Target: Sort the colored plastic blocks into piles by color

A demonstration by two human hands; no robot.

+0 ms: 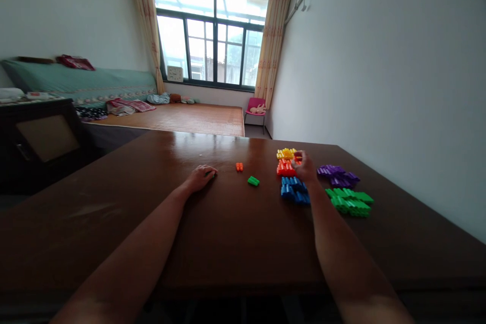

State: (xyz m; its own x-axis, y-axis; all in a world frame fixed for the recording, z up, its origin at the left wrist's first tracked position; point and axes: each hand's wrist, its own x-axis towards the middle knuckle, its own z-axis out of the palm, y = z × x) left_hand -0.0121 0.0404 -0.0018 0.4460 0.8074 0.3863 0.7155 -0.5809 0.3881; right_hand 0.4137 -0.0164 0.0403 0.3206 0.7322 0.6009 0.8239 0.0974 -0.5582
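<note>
My left hand (201, 177) rests on the brown table (235, 243), its fingers curled down over a small green block (215, 175) that barely shows at the fingertips. To its right lie an orange block pair (239, 166) and a green block pair (253, 181). Over the right-hand piles, the thumb and fingers of my right hand (306, 168) close around a block at the edge of the orange-red pile (285, 167). Just behind is a yellow pile (285, 153); a blue pile (294, 191) sits nearer me, partly covered by my right wrist.
Right of my right arm are a purple pile (337, 175) and a green pile (349, 202). Past the table's far edge stand a bed (190, 116) and a pink chair (255, 106). A dark cabinet (41, 136) is at left; a white wall runs along the right.
</note>
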